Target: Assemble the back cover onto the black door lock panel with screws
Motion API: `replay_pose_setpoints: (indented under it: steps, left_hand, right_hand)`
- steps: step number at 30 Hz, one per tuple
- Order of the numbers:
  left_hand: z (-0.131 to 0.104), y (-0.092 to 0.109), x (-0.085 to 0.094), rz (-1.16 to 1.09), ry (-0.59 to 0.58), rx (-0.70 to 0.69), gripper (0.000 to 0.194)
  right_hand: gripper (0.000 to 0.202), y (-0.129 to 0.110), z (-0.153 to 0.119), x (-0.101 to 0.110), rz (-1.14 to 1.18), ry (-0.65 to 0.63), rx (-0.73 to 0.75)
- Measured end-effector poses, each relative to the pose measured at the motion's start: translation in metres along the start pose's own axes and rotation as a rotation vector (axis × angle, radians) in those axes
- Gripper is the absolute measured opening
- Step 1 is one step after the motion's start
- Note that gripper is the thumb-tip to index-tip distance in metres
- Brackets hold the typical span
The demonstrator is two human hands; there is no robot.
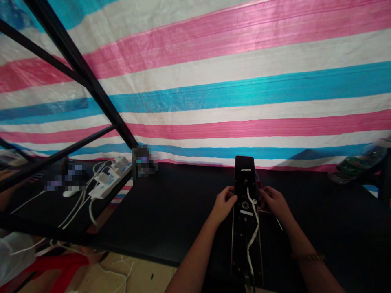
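A long black panel [245, 228], which looks like the back of an electronic door lock, stands steeply in front of me at the table. A white-wrapped cable [255, 221] runs down its face from a hole near the top. My left hand [225, 203] grips the panel's left edge between thumb and fingers. On the other side, my right hand [273, 200] is closed beside the right edge, around what looks like a screwdriver [279, 223] with a red part and a thin metal shaft. The fingertips of that hand are partly hidden behind the panel.
The black table [177, 211] reaches to a striped plastic sheet [214, 97] behind it. At left are a black metal frame [104, 101], a white power strip [106, 183] with plugs and cables, and a blurred object [143, 160]. A clear plastic bag [351, 165] lies far right.
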State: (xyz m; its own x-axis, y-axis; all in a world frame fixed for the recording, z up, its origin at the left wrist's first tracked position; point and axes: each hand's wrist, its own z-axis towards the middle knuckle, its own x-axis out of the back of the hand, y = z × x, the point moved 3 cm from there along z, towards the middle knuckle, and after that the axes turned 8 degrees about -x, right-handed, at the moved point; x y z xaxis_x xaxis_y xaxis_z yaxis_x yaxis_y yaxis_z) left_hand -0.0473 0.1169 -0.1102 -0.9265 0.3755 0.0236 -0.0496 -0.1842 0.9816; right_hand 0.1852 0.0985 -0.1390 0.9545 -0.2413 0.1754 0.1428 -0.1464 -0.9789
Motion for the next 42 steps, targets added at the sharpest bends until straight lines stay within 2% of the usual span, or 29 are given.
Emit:
replay_pose_setpoints:
  steps: [8,25,42]
  left_hand:
    - [0.0000,0.0027,0.0003,0.018,0.012,-0.013,0.027]
    - [0.0012,-0.0051,0.0012,0.027,0.004,-0.015,0.026]
    - [0.0004,0.0039,0.0010,0.036,-0.001,-0.030,0.023]
  right_hand:
    - [0.048,-0.0031,-0.0018,0.0007,-0.040,0.001,-0.001]
    - [0.047,-0.0002,-0.0009,-0.0001,-0.039,-0.008,0.008]
    - [0.043,0.0000,-0.0011,-0.0004,-0.060,-0.001,0.015]
